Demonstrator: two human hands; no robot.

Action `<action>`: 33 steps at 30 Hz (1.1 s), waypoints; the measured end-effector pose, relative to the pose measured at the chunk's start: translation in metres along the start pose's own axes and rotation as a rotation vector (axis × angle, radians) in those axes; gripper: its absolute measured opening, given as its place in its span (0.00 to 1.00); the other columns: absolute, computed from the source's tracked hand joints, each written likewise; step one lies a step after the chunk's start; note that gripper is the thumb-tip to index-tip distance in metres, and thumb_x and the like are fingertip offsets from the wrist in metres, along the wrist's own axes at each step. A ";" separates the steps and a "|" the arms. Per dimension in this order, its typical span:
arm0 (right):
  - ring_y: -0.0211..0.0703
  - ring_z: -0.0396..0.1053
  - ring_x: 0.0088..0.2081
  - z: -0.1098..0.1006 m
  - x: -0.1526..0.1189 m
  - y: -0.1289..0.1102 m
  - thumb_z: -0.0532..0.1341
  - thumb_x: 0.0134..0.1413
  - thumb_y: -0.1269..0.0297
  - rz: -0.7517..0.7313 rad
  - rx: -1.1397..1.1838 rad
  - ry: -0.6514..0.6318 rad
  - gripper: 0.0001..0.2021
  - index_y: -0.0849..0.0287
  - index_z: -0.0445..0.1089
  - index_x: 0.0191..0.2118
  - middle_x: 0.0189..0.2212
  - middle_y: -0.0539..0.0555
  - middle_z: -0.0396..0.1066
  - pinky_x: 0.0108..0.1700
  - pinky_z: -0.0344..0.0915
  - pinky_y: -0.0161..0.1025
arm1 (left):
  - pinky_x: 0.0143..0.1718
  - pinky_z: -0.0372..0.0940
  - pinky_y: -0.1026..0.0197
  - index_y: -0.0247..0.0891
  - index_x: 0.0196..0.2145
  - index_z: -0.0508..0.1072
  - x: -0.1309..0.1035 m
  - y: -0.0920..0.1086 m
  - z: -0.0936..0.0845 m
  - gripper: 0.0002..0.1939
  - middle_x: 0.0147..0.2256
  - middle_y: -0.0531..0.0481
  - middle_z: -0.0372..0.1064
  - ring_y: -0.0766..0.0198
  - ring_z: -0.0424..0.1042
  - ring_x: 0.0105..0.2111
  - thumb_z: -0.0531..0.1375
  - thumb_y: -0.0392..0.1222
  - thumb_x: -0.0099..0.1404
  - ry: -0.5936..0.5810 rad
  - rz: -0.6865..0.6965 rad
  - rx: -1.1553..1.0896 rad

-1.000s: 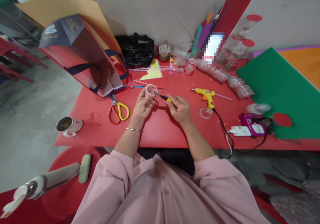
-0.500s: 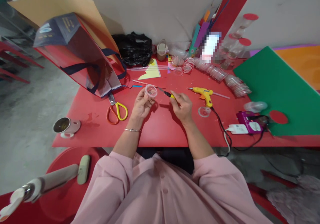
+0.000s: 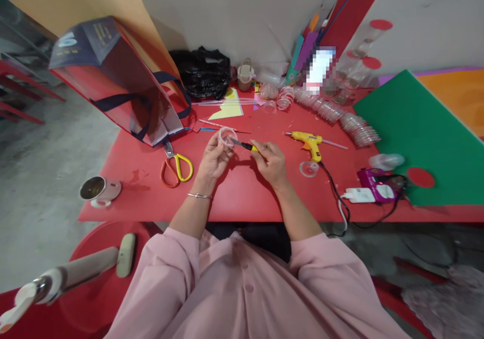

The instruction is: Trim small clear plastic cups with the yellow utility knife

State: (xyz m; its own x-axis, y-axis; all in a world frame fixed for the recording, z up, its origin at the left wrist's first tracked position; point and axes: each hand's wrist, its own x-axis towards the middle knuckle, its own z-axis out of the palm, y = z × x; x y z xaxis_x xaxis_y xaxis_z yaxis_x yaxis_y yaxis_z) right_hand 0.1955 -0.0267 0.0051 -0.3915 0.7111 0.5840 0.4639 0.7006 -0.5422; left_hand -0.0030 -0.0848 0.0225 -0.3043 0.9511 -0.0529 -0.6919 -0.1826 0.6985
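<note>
My left hand (image 3: 216, 158) grips a small clear plastic cup (image 3: 228, 136) by its side, its round opening facing up toward me. A utility knife (image 3: 247, 146) with a black and yellow handle is held in my right hand (image 3: 270, 161). The knife's blade points left and its tip reaches the cup's opening; whether it touches the plastic I cannot tell. Behind the cup lie a thin striped straw (image 3: 215, 125) and a blue strip. To the right of my right hand rests a yellow hot glue gun (image 3: 308, 142), with a clear plastic piece (image 3: 309, 168) below it.
Scissors (image 3: 177, 169) and a mug (image 3: 99, 190) are on the left of the red table (image 3: 242, 203). A large paper bag (image 3: 124, 77) stands behind them. Stacked clear cups (image 3: 328, 110) line the back right, near a green board (image 3: 412, 137) and a purple power strip (image 3: 381, 183) with cables.
My right hand has moved slightly left, bringing the knife's blade from beside the cup to over its opening. My left hand and the cup have barely moved.
</note>
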 end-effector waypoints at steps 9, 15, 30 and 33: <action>0.46 0.71 0.42 0.001 0.001 0.009 0.56 0.71 0.52 0.016 -0.072 0.009 0.19 0.50 0.76 0.59 0.38 0.56 0.74 0.50 0.68 0.45 | 0.29 0.66 0.69 0.42 0.48 0.77 0.000 0.002 0.000 0.14 0.33 0.52 0.74 0.71 0.74 0.29 0.70 0.39 0.65 0.001 -0.010 -0.046; 0.47 0.72 0.42 -0.002 0.002 0.021 0.54 0.72 0.51 0.111 -0.106 0.112 0.21 0.53 0.75 0.60 0.39 0.58 0.75 0.49 0.69 0.46 | 0.30 0.66 0.69 0.42 0.47 0.77 -0.002 0.004 0.001 0.13 0.35 0.52 0.76 0.72 0.73 0.28 0.69 0.39 0.65 0.028 -0.003 -0.021; 0.46 0.72 0.43 0.002 0.000 0.007 0.55 0.72 0.51 0.022 -0.012 -0.009 0.19 0.49 0.75 0.60 0.39 0.56 0.76 0.51 0.70 0.46 | 0.32 0.68 0.69 0.46 0.53 0.77 -0.002 0.000 0.003 0.19 0.42 0.50 0.78 0.71 0.77 0.34 0.70 0.37 0.64 -0.002 -0.015 -0.004; 0.46 0.73 0.43 0.001 0.001 0.013 0.56 0.72 0.51 0.050 -0.034 0.025 0.20 0.51 0.76 0.59 0.38 0.57 0.75 0.50 0.70 0.46 | 0.32 0.68 0.68 0.45 0.51 0.78 -0.002 0.000 0.002 0.17 0.42 0.49 0.78 0.71 0.76 0.33 0.70 0.38 0.64 0.005 -0.010 -0.013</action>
State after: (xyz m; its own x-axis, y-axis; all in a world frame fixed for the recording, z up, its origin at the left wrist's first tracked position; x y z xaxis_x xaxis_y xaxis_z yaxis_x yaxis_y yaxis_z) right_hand 0.2000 -0.0171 -0.0020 -0.3477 0.7430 0.5719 0.5088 0.6619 -0.5505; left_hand -0.0013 -0.0858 0.0237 -0.3002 0.9518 -0.0636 -0.7033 -0.1758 0.6889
